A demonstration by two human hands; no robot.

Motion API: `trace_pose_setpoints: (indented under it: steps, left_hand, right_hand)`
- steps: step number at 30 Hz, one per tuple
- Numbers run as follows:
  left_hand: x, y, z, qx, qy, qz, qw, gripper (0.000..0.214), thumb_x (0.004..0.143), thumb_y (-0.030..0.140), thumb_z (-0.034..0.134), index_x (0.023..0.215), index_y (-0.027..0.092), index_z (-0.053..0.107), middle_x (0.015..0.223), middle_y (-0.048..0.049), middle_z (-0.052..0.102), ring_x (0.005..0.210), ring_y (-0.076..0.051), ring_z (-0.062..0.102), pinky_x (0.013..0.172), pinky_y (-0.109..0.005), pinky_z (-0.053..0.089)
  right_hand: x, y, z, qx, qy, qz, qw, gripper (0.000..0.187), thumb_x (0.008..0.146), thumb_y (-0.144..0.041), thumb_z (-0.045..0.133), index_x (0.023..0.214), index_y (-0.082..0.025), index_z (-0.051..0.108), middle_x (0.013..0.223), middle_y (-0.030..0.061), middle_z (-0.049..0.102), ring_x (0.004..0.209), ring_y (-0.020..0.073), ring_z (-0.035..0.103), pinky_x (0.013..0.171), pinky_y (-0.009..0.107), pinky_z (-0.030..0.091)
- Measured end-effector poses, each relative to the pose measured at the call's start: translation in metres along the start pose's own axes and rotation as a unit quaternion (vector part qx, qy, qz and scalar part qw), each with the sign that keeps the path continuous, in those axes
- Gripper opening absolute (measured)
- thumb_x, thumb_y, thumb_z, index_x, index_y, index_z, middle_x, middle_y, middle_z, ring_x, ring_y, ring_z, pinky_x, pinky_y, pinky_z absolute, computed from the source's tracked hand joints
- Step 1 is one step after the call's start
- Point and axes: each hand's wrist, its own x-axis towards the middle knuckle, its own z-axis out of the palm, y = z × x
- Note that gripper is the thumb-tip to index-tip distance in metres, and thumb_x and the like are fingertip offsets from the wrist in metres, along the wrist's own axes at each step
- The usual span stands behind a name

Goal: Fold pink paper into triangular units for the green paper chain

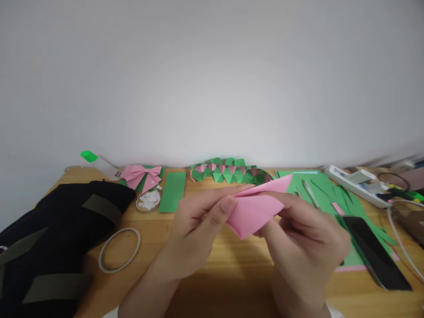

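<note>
A folded piece of pink paper (253,214) is held up over the wooden table, between both hands. Its upper flap points to the upper right, and a lower flap hangs down to a point. My left hand (202,225) pinches its left side, thumb on the near face and fingers behind. My right hand (304,238) grips the right side from below and behind, with the thumb under the lower flap. Some of the right fingertips are hidden by the paper.
Behind lie a pink paper bow (142,176), a green paper strip (172,192) and a green-and-pink folded garland (228,170). At left are a tape roll (119,250) and dark fabric (59,229). At right are a phone (376,251), a craft knife (310,193) and a power strip (357,185).
</note>
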Motion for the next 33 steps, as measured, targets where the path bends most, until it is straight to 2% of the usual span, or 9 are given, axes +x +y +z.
trace_pose_setpoints:
  steps: [4,10,16,23,27,33]
  left_hand:
    - [-0.0006,0.0015,0.0003,0.002,-0.003,0.006,1.000,0.030,0.099,0.026,0.052,0.118,0.040,0.070,0.112,0.0071,0.077,0.101,-0.011,0.071,0.086,-0.016,0.053]
    - [0.0003,0.0060,-0.0003,-0.010,-0.027,0.010,1.000,0.034,0.100,0.021,0.050,0.123,0.040,0.066,0.115,0.0073,0.075,0.102,-0.010,0.071,0.089,-0.014,0.053]
    - [0.0027,0.0064,0.0013,-0.052,-0.077,-0.001,0.996,0.044,0.098,0.014,0.052,0.129,0.044,0.060,0.112,0.0080,0.076,0.088,-0.008,0.073,0.080,-0.013,0.056]
    - [0.0024,0.0074,0.0016,-0.042,-0.052,-0.003,0.998,0.039,0.099,0.017,0.051,0.125,0.044,0.062,0.123,0.0104,0.072,0.111,-0.008,0.067,0.096,-0.012,0.049]
    - [0.0024,0.0075,0.0010,-0.049,-0.041,-0.006,0.998,0.035,0.097,0.020,0.054,0.122,0.042,0.065,0.117,0.0083,0.074,0.105,-0.009,0.070,0.090,-0.012,0.053]
    - [0.0034,0.0011,0.0019,-0.070,0.016,-0.025,0.997,0.020,0.091,0.027,0.065,0.106,0.034,0.077,0.097,0.0013,0.080,0.086,-0.015,0.075,0.075,-0.019,0.059]
  right_hand:
    - [-0.0011,-0.0012,0.0011,-0.017,0.011,-0.011,1.000,0.023,0.075,-0.001,0.066,0.082,-0.022,0.068,0.051,-0.0110,0.050,0.043,0.0026,0.043,0.044,0.013,0.040]
    - [-0.0047,-0.0004,0.0030,0.014,0.022,0.023,0.999,0.021,0.076,-0.002,0.067,0.083,-0.022,0.068,0.051,-0.0101,0.053,0.044,0.0045,0.047,0.043,0.015,0.041]
    - [-0.0073,0.0022,0.0012,0.036,0.034,0.063,0.997,0.024,0.075,0.000,0.064,0.083,-0.023,0.069,0.053,-0.0087,0.054,0.045,0.0063,0.047,0.040,0.016,0.040]
    - [-0.0065,0.0014,0.0015,0.051,0.018,0.059,0.997,0.025,0.076,-0.001,0.066,0.087,-0.024,0.069,0.052,-0.0093,0.052,0.046,0.0065,0.047,0.041,0.016,0.039]
    - [-0.0056,0.0005,0.0015,0.048,0.019,0.051,0.997,0.026,0.075,-0.001,0.068,0.087,-0.024,0.070,0.052,-0.0094,0.053,0.046,0.0061,0.047,0.043,0.017,0.041]
    - [-0.0045,-0.0012,0.0019,0.040,0.007,0.032,0.999,0.022,0.076,-0.002,0.066,0.082,-0.023,0.069,0.051,-0.0087,0.053,0.043,0.0062,0.047,0.039,0.016,0.040]
